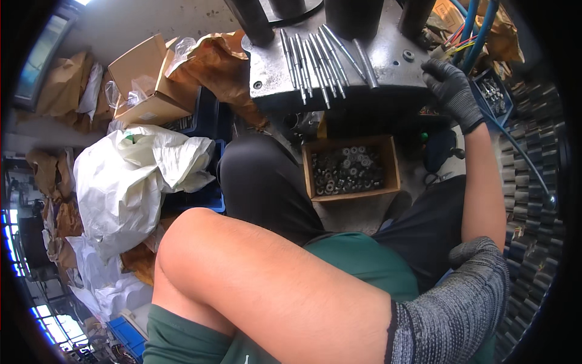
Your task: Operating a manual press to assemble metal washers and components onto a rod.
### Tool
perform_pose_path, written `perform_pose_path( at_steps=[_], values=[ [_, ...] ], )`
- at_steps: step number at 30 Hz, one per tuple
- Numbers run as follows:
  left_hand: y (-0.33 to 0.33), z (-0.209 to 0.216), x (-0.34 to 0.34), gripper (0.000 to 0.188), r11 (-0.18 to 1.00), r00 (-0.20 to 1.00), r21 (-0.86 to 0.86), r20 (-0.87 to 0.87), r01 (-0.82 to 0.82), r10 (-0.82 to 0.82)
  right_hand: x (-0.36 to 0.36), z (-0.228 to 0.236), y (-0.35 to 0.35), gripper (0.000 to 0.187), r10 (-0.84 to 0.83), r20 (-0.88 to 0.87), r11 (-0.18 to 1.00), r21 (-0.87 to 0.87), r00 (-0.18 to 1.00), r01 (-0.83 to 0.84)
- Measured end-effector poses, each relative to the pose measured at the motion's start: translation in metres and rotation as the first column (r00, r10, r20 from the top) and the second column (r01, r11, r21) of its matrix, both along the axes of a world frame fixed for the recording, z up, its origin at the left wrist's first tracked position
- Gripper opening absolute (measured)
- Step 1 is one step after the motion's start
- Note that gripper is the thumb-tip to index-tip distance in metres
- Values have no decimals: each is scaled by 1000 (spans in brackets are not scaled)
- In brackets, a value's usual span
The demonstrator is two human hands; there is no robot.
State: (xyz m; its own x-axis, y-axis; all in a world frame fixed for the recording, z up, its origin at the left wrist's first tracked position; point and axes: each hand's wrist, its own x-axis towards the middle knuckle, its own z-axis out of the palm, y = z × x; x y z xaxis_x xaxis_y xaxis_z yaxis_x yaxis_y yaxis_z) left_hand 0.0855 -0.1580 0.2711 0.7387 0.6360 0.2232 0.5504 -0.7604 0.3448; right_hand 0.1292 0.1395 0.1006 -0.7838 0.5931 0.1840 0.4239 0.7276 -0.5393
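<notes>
My left arm crosses in front of my body. Its grey knit-gloved left hand (pixel 464 303) is closed around my right arm near the elbow, most of its fingers out of sight. At the right corner of a thick metal press table (pixel 394 67), my right hand (pixel 451 91) in a dark ribbed glove rests loosely with bent fingers and no visible object in it. A small round washer-like part (pixel 408 56) lies just left of those fingers. Several slim stepped metal shafts (pixel 312 64) lie side by side on the table, and a thicker metal pin (pixel 365 64) lies to their right.
Below the table, between my legs, a cardboard box (pixel 309 176) holds small metal ring parts. A white sack (pixel 121 188) and an open carton (pixel 139 79) stand left. Blue hoses (pixel 470 36), a blue bin (pixel 494 97) and stacked metal parts (pixel 527 242) are on the right.
</notes>
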Motion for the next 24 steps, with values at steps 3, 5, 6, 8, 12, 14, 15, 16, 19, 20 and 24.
perform_pose_path(
  at_steps=[3, 5, 6, 8, 12, 14, 15, 16, 19, 20, 24],
  values=[
    [7, 1, -19, 35, 999, 999, -29, 29, -29, 30, -10, -14, 16, 29, -64, -39, 998, 22, 997, 65],
    [13, 0, -33, 36, 997, 995, -46, 66, -65, 68, -17, -22, 26, 32, -211, -52, 966, -163, 976, 200],
    [17, -2, -42, 36, 993, 990, -61, 98, -100, 106, -22, -24, 33, 34, -240, 2, 962, -137, 971, 238],
    [36, -13, -71, 37, 965, 948, -100, 189, -242, 258, -31, -33, 42, 35, -193, 6, 981, -2, 981, 193],
    [82, -71, -175, 34, 590, 512, -307, 301, -747, 805, -51, -38, 49, 33, -78, -72, 990, 115, 994, 86],
    [88, -104, -232, 35, 278, 238, -256, 178, -926, 955, -47, -36, 39, 31, -159, 164, 954, 281, 974, 108],
    [84, -124, -254, 36, 141, 104, -210, 182, -967, 978, -48, -34, 35, 30, -162, 183, 956, 272, 970, 108],
    [77, -143, -273, 38, 94, 58, -186, 190, -978, 980, -50, -31, 31, 30, -198, 217, 959, 244, 956, 143],
    [70, -175, -311, 44, -41, -64, -255, 85, -966, 994, -56, -23, 22, 30, -210, 237, 956, 251, 949, 149],
    [66, -179, -318, 47, -110, -117, -325, 2, -939, 993, -59, -22, 20, 30, -224, 264, 951, 271, 938, 151],
    [62, -181, -321, 69, -70, -20, -315, -159, -947, 987, -60, -24, 18, 26, -233, 249, 941, 301, 940, 154]
  ],
)
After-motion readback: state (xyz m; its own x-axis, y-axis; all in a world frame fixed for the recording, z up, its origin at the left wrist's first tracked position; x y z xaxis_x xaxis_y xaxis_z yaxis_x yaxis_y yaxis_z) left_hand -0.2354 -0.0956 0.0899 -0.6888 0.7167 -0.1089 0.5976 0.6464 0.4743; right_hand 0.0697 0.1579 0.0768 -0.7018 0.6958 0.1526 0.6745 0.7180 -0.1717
